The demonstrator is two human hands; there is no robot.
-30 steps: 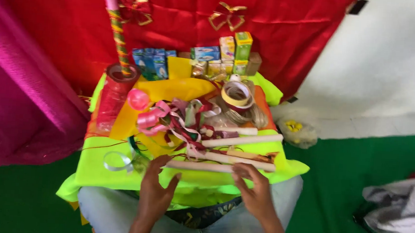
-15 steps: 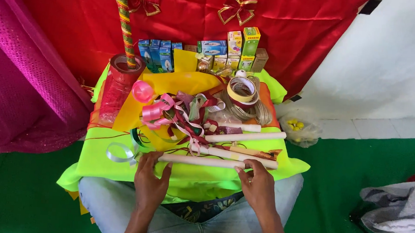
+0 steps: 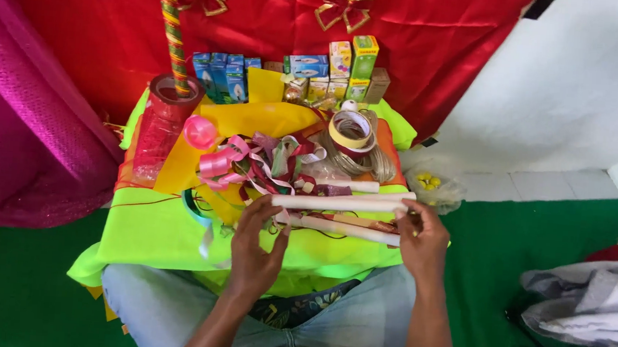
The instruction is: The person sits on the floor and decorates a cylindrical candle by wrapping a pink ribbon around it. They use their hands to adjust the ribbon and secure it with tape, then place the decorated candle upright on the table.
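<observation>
White rolled sheets (image 3: 343, 204) partly hidden under both hands' fingertips

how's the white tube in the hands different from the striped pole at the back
The white tube lies flat across the lime-green sheet; the striped pole stands upright at the back left.
The tube is plain white; the pole is wound in red, green and gold stripes.
The left hand and right hand touch the tube's ends; nothing touches the pole.
Both are long, slim cylinders.
</observation>
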